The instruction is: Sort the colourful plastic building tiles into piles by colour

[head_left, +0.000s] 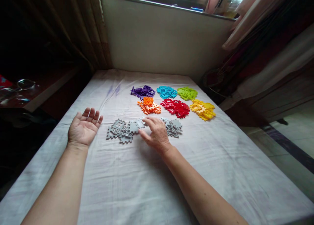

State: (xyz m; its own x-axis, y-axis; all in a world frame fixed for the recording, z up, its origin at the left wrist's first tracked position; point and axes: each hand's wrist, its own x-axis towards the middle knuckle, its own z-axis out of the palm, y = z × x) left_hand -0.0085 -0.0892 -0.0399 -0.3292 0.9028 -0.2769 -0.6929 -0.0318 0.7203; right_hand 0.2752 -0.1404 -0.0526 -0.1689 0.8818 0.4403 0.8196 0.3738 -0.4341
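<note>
My left hand (83, 127) lies palm up on the white cloth, left of the grey pieces, its fingers apart and holding nothing. Over the middle of the grey interlocking pieces (120, 130) is my right hand (155, 133), thumb and fingers spread, with no piece visible between them. The grey pieces stretch out on both sides of it; some are hidden under the hand. Behind them lie an orange pile (149, 106), a red pile (175, 108) and a yellow pile (203, 110). Farther back are purple (143, 91), blue (166, 92) and green (187, 93) piles.
The cloth-covered table (117, 185) reaches a pale wall (157, 38) at the back. A brown curtain (80, 25) hangs at the back left. On a side shelf at the left are glasses (26, 84). Fabrics (265, 64) hang on the right.
</note>
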